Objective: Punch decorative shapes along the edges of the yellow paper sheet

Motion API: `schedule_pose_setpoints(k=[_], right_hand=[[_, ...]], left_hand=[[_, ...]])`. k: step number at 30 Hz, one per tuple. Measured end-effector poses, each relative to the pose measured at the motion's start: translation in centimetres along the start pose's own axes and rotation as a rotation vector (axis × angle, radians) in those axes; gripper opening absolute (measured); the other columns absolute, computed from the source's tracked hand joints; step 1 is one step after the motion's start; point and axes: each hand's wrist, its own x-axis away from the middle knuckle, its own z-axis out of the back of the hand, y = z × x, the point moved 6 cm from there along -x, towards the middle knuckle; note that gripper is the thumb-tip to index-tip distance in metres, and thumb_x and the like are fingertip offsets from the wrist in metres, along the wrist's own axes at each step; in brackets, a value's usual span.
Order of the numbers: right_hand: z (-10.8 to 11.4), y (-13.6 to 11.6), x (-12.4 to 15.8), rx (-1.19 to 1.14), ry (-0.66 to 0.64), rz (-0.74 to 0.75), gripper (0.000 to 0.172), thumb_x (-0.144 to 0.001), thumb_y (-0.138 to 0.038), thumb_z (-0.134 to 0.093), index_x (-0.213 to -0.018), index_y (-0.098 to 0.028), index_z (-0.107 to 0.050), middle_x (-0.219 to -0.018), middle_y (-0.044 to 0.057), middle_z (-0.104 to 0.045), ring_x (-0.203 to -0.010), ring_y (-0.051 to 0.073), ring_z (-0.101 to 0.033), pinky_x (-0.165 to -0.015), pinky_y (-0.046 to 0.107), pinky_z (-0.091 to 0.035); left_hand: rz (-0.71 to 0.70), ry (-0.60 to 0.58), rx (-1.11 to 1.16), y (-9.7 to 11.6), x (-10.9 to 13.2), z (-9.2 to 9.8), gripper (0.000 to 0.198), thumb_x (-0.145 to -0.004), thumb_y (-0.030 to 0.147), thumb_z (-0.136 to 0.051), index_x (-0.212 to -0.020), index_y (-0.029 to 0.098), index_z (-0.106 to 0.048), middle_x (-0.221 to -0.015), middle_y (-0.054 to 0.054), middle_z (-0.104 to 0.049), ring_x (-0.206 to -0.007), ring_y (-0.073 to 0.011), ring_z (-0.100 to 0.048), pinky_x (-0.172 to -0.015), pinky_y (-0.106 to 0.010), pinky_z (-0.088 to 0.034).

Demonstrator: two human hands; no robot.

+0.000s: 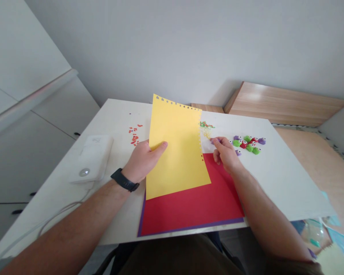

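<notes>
A yellow sheet of paper [174, 149] is held up by its left edge in my left hand [145, 160], the thumb lying on its face. Small punched holes run along its top edge and down its right edge. To the right of the sheet, my right hand [225, 152] has its fingers closed on a small purple paper punch [212, 140], mostly hidden by the fingers. Beneath the yellow sheet lies a red sheet [189, 212], with a purple sheet [189, 230] showing under its edges.
Several purple, green and red paper punches [249, 144] lie at the right. Red cutouts [134, 138] are scattered left; green [206, 125] and yellow bits [206, 133] lie behind. A white box-shaped device [93, 158] with a cable [65, 208] sits on the white table [286, 183].
</notes>
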Motion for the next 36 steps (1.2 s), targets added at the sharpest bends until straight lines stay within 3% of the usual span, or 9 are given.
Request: schedule_pose_setpoints(k=[8, 23, 31, 36], right_hand=[[0.1, 0.1, -0.6, -0.082, 0.014, -0.01, 0.042, -0.09, -0.065, -0.066, -0.103, -0.027, -0.052, -0.066, -0.007, -0.058, -0.033, 0.009, -0.041, -0.032, 0.024, -0.025], [1.9, -1.1, 0.5, -0.018, 0.081, 0.088, 0.039, -0.09, -0.059, -0.07, -0.106, -0.026, -0.055, -0.06, -0.009, -0.055, -0.035, 0.009, -0.04, -0.034, 0.024, -0.026], [3.7, -2.0, 1.8, 0.161, 0.097, 0.113, 0.043, -0.086, -0.054, -0.077, -0.113, -0.022, -0.067, -0.06, -0.005, -0.056, -0.047, 0.013, -0.048, -0.042, 0.024, -0.036], [4.7, -2.2, 3.4, 0.411, -0.032, 0.137, 0.041, -0.088, -0.052, -0.075, -0.116, -0.022, -0.07, -0.076, 0.001, -0.067, -0.06, 0.016, -0.056, -0.054, 0.03, -0.046]], left_hand=[[0.009, -0.017, 0.028, 0.0, 0.0, -0.1, 0.052, -0.089, 0.057, -0.072, -0.125, 0.02, -0.077, -0.132, -0.011, -0.077, -0.125, -0.0349, -0.07, -0.105, -0.045, -0.058], [0.003, -0.004, 0.122, 0.1, -0.1, -0.1, 0.053, -0.087, 0.054, -0.075, -0.126, 0.019, -0.077, -0.132, -0.011, -0.077, -0.122, -0.0344, -0.072, -0.106, -0.046, -0.058], [0.122, -0.199, 0.273, -0.1, 0.6, -1.4, 0.063, -0.082, 0.056, -0.08, -0.132, 0.019, -0.074, -0.131, -0.012, -0.077, -0.115, -0.0352, -0.076, -0.099, -0.046, -0.062], [0.144, -0.301, 0.25, -0.1, 1.2, -2.2, 0.056, -0.085, 0.054, -0.076, -0.129, 0.019, -0.076, -0.128, -0.012, -0.078, -0.111, -0.0352, -0.077, -0.094, -0.046, -0.062]])
